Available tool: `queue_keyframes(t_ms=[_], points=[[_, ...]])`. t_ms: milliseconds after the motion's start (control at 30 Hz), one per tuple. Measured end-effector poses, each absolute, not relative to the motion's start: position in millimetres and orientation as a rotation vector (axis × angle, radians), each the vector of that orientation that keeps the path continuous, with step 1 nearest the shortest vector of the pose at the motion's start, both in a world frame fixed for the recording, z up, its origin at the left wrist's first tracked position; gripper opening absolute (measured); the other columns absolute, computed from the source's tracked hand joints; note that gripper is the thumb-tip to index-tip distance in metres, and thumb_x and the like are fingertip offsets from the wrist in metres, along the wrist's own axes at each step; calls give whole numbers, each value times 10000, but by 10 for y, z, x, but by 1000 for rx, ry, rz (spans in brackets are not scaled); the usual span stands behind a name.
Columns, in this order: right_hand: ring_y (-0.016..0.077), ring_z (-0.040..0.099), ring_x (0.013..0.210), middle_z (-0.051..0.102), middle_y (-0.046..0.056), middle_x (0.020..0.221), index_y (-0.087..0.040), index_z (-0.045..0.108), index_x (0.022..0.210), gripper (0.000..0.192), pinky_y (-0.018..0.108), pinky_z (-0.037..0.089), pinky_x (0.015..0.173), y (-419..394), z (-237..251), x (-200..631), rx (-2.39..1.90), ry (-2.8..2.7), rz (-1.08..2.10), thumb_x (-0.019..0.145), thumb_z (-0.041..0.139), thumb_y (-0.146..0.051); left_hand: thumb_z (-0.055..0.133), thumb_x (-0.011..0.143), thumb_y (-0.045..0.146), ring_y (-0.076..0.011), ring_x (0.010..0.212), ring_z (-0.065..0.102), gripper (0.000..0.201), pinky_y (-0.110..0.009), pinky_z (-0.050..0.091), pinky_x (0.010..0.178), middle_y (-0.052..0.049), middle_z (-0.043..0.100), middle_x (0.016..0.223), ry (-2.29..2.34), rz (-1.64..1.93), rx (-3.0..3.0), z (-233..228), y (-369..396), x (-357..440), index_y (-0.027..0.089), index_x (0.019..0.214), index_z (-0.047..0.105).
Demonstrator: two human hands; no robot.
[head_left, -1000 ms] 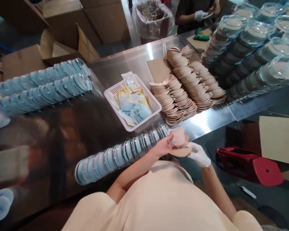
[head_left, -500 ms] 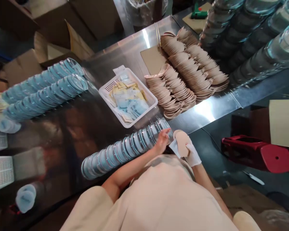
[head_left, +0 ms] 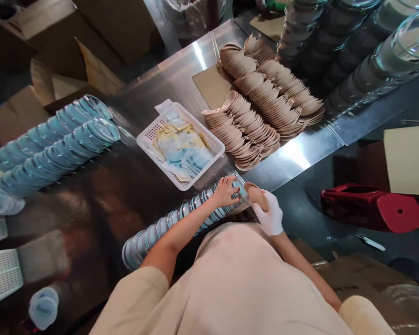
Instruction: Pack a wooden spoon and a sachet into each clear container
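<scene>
Along the table edge by my body runs a row of clear round containers point(head_left: 164, 226) fitted one into another. My left hand point(head_left: 226, 191) is bare, its fingers curled over the clear end container point(head_left: 240, 186). In a white glove, my right hand point(head_left: 270, 213) grips a tan rounded piece point(head_left: 256, 196), thin and smooth. That piece is at the open mouth of the end container; whether its far edge is inside, I cannot tell. Similar tan pieces point(head_left: 244, 130) stand in dense rows just beyond my hands.
A white basket point(head_left: 145, 138) of printed sachets lies ahead. More container rows point(head_left: 56, 144) are at the left, and tall container stacks point(head_left: 363, 70) rise at the right. On the floor sit a red plastic stool point(head_left: 370, 207) and a white-handled tool point(head_left: 372, 242).
My left hand has moved from beside the end container to over it. My right hand has raised and turned the tan piece toward the container's mouth. The view has shifted slightly.
</scene>
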State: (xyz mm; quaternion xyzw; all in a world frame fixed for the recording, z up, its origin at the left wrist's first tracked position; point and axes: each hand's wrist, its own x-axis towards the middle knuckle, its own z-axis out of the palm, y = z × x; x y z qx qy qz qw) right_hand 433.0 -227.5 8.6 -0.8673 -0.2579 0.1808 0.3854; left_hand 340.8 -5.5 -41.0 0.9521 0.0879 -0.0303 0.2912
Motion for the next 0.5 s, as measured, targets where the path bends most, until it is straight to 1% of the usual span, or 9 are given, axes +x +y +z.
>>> queue_keyframes(t_ms=[33,100,133,167,233,300,367,433,500], points=[[292,672,1186,650,83,1409,-347,597,1444,507,414,597,948,-2097,83,4299,-2317,-791,509,938,619,-334,749,831,378,-376,1408,436,246,-551,341,1183,-170,525,1487,238,-71,2519,-412,-50,3409,214,1005,806],[278,694,1054,663,107,1341,-346,607,1439,467,369,585,798,-1734,16,4280,-2534,-997,625,987,525,-266,767,809,342,-381,1420,440,224,-575,329,1211,-171,508,1519,243,-57,2477,-425,-39,3406,212,986,811],[276,689,1017,668,123,1304,-326,621,1423,443,360,565,769,-1576,-51,4291,-2618,-1072,658,1010,482,-249,774,801,329,-383,1427,440,209,-601,299,1234,-170,504,1526,236,-55,2464,-435,-35,3402,213,971,812],[279,679,1020,667,142,1292,-298,632,1408,426,365,549,779,-1454,-137,4311,-2670,-1139,663,1027,449,-241,778,800,320,-382,1438,436,192,-631,256,1256,-170,499,1532,225,-55,2459,-446,-33,3398,215,957,812],[299,639,1140,638,179,1363,-241,631,1396,407,410,523,893,-1358,-354,4362,-2682,-1225,593,1038,438,-239,772,817,314,-377,1461,423,188,-678,178,1277,-174,477,1550,201,-44,2461,-473,-29,3388,223,976,814],[328,559,1302,578,199,1463,-204,617,1385,394,492,459,1048,-1475,-586,4415,-2607,-1193,436,1017,497,-274,762,838,313,-375,1477,415,239,-698,159,1280,-176,449,1568,187,-17,2458,-509,-24,3379,233,1058,813],[342,502,1382,543,195,1499,-194,607,1354,408,538,407,1126,-1726,-780,4489,-2414,-1145,289,980,561,-351,758,852,314,-378,1490,407,282,-687,176,1286,-167,438,1571,173,31,2442,-559,-25,3375,240,1120,799],[337,532,1349,557,186,1468,-194,580,1355,453,532,447,1104,-1950,-902,4628,-2180,-1104,204,960,571,-416,772,853,325,-370,1479,428,307,-659,216,1293,-159,452,1550,171,101,2421,-622,-41,3375,235,1146,771],[315,585,1261,610,171,1391,-199,573,1359,434,497,500,1038,-1993,-952,4855,-2084,-1020,154,975,538,-399,821,824,376,-355,1436,484,377,-613,313,1275,-172,490,1495,195,186,2384,-678,-70,3378,206,1147,726]])
